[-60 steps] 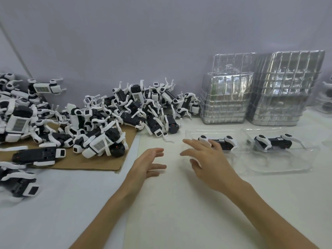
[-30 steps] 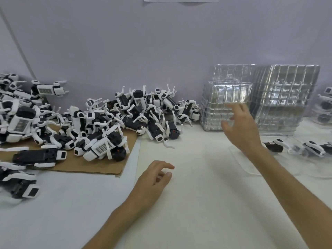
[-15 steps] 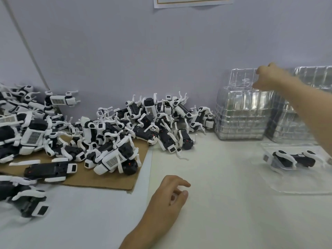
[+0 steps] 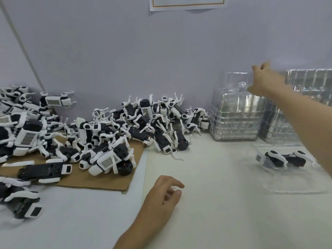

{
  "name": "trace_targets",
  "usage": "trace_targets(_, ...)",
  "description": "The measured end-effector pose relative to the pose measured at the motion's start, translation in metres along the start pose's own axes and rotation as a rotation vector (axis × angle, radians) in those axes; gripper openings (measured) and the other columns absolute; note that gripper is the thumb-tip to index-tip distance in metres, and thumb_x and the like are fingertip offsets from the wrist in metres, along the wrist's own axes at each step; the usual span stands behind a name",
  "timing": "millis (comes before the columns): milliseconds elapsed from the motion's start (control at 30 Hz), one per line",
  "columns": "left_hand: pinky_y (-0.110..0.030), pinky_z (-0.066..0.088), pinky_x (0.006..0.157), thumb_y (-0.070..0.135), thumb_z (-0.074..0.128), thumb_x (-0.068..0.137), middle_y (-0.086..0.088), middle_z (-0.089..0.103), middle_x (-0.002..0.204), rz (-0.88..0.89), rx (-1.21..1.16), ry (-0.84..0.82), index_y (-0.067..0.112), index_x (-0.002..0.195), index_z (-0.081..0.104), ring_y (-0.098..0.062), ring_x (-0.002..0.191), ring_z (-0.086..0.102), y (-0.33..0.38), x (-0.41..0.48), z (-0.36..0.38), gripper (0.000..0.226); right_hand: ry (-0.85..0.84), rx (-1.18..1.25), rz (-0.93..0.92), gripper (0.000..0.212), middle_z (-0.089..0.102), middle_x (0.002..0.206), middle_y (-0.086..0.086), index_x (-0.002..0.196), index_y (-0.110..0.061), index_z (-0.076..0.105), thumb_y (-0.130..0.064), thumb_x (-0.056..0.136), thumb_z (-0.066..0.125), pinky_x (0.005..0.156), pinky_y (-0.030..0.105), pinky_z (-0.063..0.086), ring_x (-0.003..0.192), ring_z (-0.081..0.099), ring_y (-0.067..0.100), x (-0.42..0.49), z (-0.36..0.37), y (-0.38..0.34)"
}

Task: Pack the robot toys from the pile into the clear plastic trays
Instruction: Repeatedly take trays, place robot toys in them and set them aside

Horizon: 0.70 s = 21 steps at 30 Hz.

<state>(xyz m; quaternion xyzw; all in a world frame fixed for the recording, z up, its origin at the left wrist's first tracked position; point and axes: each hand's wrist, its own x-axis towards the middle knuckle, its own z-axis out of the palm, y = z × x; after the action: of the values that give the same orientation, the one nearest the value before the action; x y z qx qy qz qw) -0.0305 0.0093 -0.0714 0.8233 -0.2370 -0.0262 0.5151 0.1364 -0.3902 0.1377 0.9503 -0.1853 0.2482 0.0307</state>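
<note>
Now | right hand (image 4: pixel 265 81) at right edge of top tray (image 4: pixel 235 83) on stack (image 4: pixel 233 121); grip cannot be told | left hand (image 4: pixel 161 196) loosely curled, empty, nearer toy pile (image 4: pixel 125 126)

Right hand (image 4: pixel 264 81) has left the packed tray (image 4: pixel 294 186) and risen to the topmost stacked tray (image 4: pixel 235 81); left hand (image 4: pixel 161 196) fingers have curled loosely.
</note>
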Motion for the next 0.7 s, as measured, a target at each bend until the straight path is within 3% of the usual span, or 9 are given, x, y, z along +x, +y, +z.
trace_targets(67, -0.01, 0.041, 0.085, 0.018, 0.056, 0.101, 0.018, 0.057, 0.117, -0.003, -0.013, 0.011, 0.033, 0.101, 0.068, -0.001, 0.101, 0.059, 0.001, 0.0, 0.0, 0.019, 0.143, -0.042, -0.029, 0.052, 0.046, 0.126, 0.024, 0.138, -0.009, 0.052, -0.011, 0.089, 0.066, 0.085, 0.051, 0.052, 0.1, 0.06, 0.047, -0.003, -0.001, -0.004)
trace_targets(133, -0.011, 0.042, 0.085, 0.017, 0.056, 0.101, 0.018, 0.057, 0.116, -0.015, -0.025, 0.013, 0.032, 0.1, 0.068, -0.001, 0.099, 0.059, 0.002, 0.0, 0.0, 0.02, 0.195, -0.099, -0.086, 0.036, 0.052, 0.117, 0.022, 0.124, -0.012, 0.065, -0.012, 0.089, 0.068, 0.087, 0.048, 0.047, 0.099, 0.059, 0.044, -0.011, -0.007, -0.009)
trace_targets(233, -0.009, 0.04, 0.082, 0.017, 0.055, 0.101, 0.017, 0.058, 0.116, -0.021, -0.03, 0.014, 0.032, 0.099, 0.068, 0.001, 0.098, 0.059, 0.002, -0.001, -0.001, 0.02, 0.32, -0.086, -0.191, 0.027, 0.058, 0.115, 0.021, 0.115, -0.01, 0.068, -0.013, 0.088, 0.069, 0.095, 0.048, 0.039, 0.108, 0.055, 0.04, -0.037, -0.015, -0.021)
trace_targets(367, -0.006, 0.04, 0.079, 0.02, 0.053, 0.102, 0.019, 0.059, 0.114, -0.074, -0.078, 0.027, 0.035, 0.105, 0.065, -0.001, 0.096, 0.061, 0.0, 0.0, -0.001, 0.019, 0.368, 0.277, -0.352, 0.026, 0.071, 0.109, 0.012, 0.117, -0.011, 0.065, -0.01, 0.092, 0.066, 0.095, 0.036, 0.033, 0.097, 0.066, 0.029, -0.109, -0.022, -0.057)
trace_targets(467, -0.016, 0.046, 0.077, 0.021, 0.047, 0.105, 0.01, 0.063, 0.116, -0.134, -0.188, 0.07, 0.033, 0.113, 0.061, -0.008, 0.09, 0.068, -0.001, 0.004, -0.002, 0.02, 0.389, 0.402, -0.47, 0.031, 0.073, 0.108, 0.004, 0.119, -0.014, 0.068, -0.008, 0.089, 0.07, 0.096, 0.033, 0.031, 0.099, 0.067, 0.023, -0.182, -0.017, -0.079)
trace_targets(533, -0.023, 0.049, 0.077, 0.023, 0.042, 0.107, 0.002, 0.066, 0.114, -0.191, -0.335, 0.127, 0.03, 0.116, 0.059, -0.016, 0.087, 0.072, -0.001, 0.007, -0.005, 0.021, 0.385, 0.454, -0.526, 0.033, 0.072, 0.108, 0.001, 0.116, -0.016, 0.071, -0.005, 0.085, 0.074, 0.098, 0.037, 0.033, 0.1, 0.063, 0.022, -0.231, -0.006, -0.087)
trace_targets(700, -0.034, 0.054, 0.071, 0.035, 0.041, 0.105, -0.004, 0.073, 0.108, -0.322, -0.73, 0.277, 0.023, 0.122, 0.06, -0.03, 0.088, 0.073, -0.003, 0.012, -0.013, 0.028, 0.276, 0.608, -0.579, 0.038, 0.068, 0.104, -0.006, 0.11, -0.019, 0.072, -0.001, 0.077, 0.08, 0.112, 0.027, 0.027, 0.102, 0.062, 0.015, -0.316, 0.031, -0.095)
